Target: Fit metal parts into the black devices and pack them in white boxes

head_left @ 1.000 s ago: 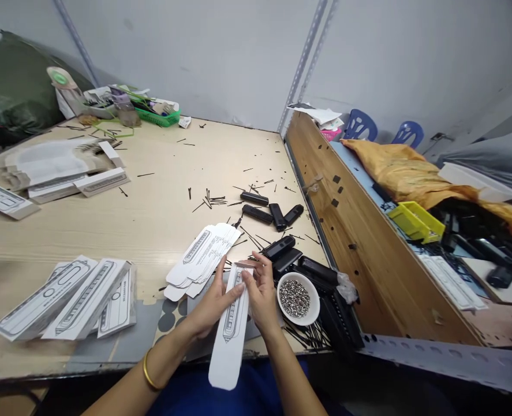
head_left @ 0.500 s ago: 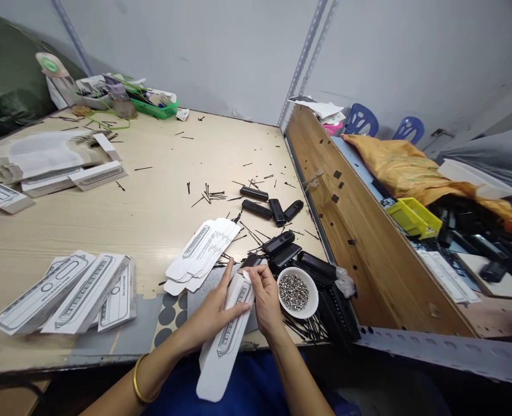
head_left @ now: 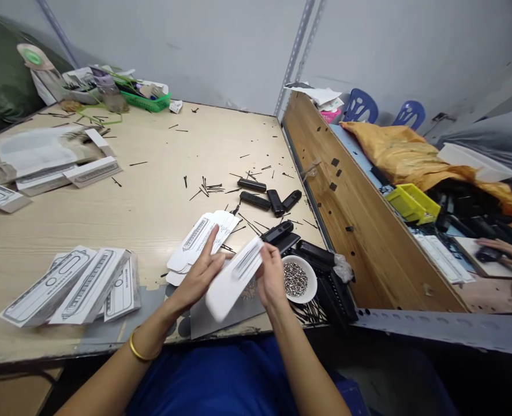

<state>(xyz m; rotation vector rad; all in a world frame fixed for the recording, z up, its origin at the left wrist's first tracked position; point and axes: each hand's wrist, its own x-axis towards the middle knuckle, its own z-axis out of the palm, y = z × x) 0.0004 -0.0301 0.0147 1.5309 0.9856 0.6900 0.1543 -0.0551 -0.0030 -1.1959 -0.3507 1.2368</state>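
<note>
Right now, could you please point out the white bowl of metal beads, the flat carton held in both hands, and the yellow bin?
white bowl [head_left: 311, 292], head view, on its near right rim.
flat carton [head_left: 232, 283], head view, on its white middle panel.
yellow bin [head_left: 413, 203], head view, on its front wall.

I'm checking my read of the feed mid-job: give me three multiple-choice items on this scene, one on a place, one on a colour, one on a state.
1. Where does the white bowl of small metal balls stand?
A. by the right hand
B. beside the green basket
C. on the blue chairs

2. What colour is the bin beyond the wooden divider?
A. red
B. yellow
C. white

3. How is the white card sleeve held?
A. flat on the table, untouched
B. in the left hand only
C. between both hands, above the table edge

Answers: 1 A, the bowl sits just right of that hand. 2 B, the bin is bright yellow. 3 C, a hand is on each side of it.
</note>
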